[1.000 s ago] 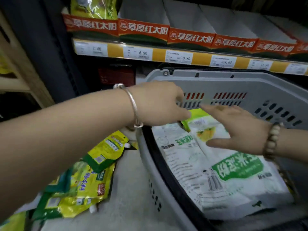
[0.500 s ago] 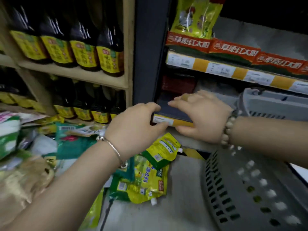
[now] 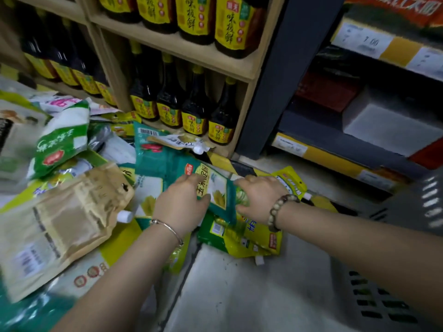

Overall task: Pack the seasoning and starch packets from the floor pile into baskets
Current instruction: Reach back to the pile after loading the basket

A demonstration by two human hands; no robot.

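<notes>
1 teal starch packet [image 3: 217, 188], on floor pile [image 3: 67, 212], left of grey basket [image 3: 378, 298]: fingers of left hand [image 3: 181, 208] and right hand [image 3: 260, 198] grasping it.

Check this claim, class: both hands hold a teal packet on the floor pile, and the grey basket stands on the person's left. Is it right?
No. The head view shows the grey basket on the person's right, not left. The left hand and right hand do hold the teal packet on the floor pile.
</notes>
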